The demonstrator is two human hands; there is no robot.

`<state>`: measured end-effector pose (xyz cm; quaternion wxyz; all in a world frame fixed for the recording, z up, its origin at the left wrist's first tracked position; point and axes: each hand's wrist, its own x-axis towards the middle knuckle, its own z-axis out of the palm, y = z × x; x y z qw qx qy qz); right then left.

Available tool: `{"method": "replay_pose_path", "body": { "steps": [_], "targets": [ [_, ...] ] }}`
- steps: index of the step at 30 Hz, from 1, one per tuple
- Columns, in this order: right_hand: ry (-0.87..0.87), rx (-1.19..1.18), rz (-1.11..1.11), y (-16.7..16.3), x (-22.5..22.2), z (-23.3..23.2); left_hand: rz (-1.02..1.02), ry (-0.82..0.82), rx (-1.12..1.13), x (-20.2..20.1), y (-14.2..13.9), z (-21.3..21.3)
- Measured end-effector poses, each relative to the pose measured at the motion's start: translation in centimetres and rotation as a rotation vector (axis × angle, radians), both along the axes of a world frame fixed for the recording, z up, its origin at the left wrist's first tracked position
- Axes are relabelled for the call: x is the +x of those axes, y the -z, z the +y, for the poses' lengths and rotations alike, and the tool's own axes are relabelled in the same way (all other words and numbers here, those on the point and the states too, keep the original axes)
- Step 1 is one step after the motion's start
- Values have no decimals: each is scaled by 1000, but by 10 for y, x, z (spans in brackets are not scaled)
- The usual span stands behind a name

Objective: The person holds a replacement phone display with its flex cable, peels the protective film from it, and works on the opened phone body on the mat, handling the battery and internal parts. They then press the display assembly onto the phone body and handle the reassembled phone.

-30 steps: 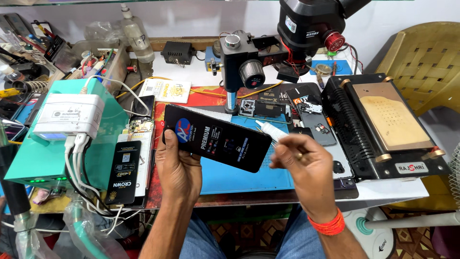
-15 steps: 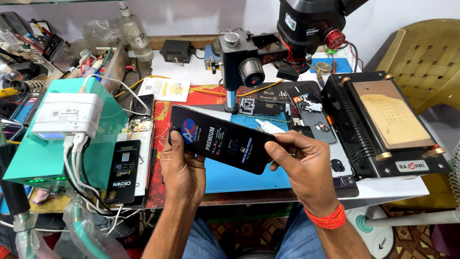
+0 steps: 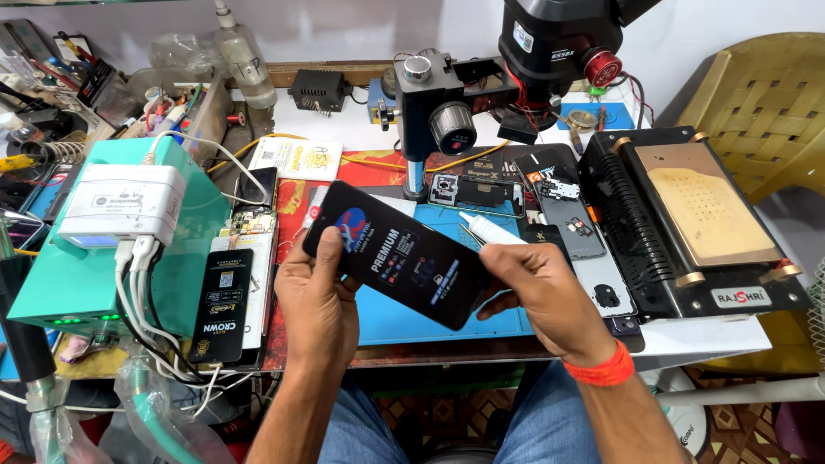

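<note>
Left hand (image 3: 320, 302): fingers wrapped round the lower left edge of a black phone display panel (image 3: 397, 253), thumb on its face; grasp firm. Right hand (image 3: 534, 292): clenched on the panel's right end, and a white tube (image 3: 490, 228) with a narrow nozzle sticks out above its fingers, apparently pinched in the same hand. Panel sits mid-frame, tilted, held clear above the blue work mat (image 3: 447, 322) on the table (image 3: 713, 331); its printed protective film looks to be on, so by that sign the panel is judged not yet fitted.

Just above the hands, centre frame: an opened phone body (image 3: 477, 191) lies on the mat, insides exposed, with more loose phone parts (image 3: 571, 219) to its right. Judgement: teardown done, mounting of the panel left.

Farther out: microscope (image 3: 550, 43) at top centre; black heating plate machine (image 3: 687, 219) at right; teal box (image 3: 77, 283) with a white charger block (image 3: 120, 204) at left; black flat package (image 3: 222, 305) beside it
</note>
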<state>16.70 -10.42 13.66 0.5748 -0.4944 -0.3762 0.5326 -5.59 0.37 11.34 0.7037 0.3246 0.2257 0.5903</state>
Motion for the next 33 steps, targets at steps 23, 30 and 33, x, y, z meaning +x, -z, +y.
{"method": "replay_pose_path", "body": {
  "steps": [23, 30, 33],
  "targets": [
    [-170, -164, 127, 49, 13, -8, 222, 110, -83, -1, 1, 7],
    [18, -180, 225, 70, -2, -11, 382, 231, -103, 17, 14, 9],
    [72, -141, 172, 76, -8, -11, 444, 395, -60, 28, 26, -4]
  ]
}}
